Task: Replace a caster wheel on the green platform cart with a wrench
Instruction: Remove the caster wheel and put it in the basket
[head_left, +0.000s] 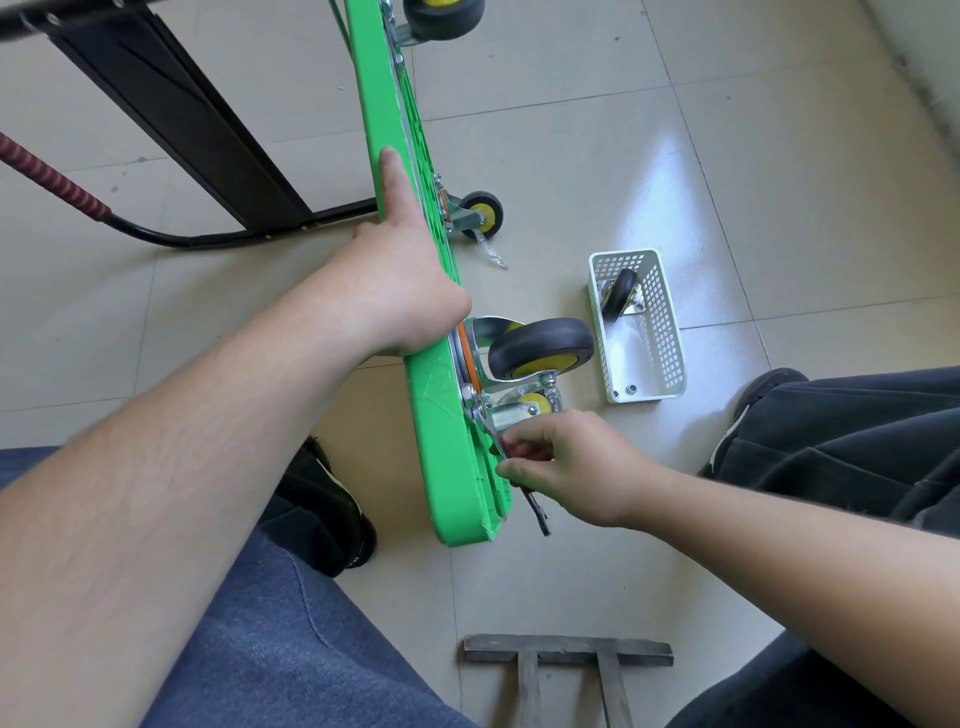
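The green platform cart stands on its side edge on the tiled floor, wheels pointing right. My left hand grips its upper edge, index finger stretched along the green rim. A caster wheel with a black tyre and yellow hub sits on the near corner. Just below it my right hand holds a wrench whose head sits on a nut at the caster's metal plate. The wrench's dark handle end sticks out under my palm.
A white perforated basket on the floor to the right holds a spare caster and small nuts. Two more casters are further along the cart. Its black folded handle lies left. A grey wooden frame sits near my knees.
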